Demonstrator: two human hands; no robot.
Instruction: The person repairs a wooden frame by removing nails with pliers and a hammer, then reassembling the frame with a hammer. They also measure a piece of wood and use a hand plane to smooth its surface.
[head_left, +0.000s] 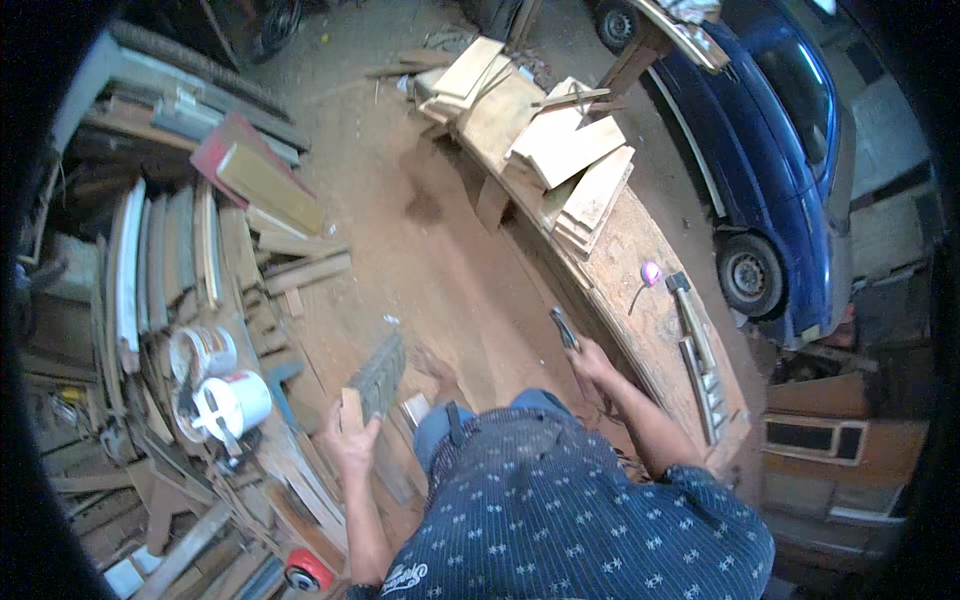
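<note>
My left hand (350, 442) is closed around the near end of a short wooden board (380, 378) with a dark, rough grey face and a pale end. The board tilts up and away, left of my legs. On the other side, my right hand (592, 362) grips a hand tool (563, 328) with a dark, curved metal head; its exact kind is hard to make out. That hand is beside the near-left edge of the long wooden workbench (650, 325), apart from it. My fingers cover the tool's handle.
Pale boards (578, 150) lie stacked on the bench. A hammer (690, 315), a pink-and-white round object (651, 273) and a long metal tool (703, 392) rest nearer. White buckets (238, 402) and timber piles (150, 260) stand left. A blue car (770, 130) is parked beyond the bench.
</note>
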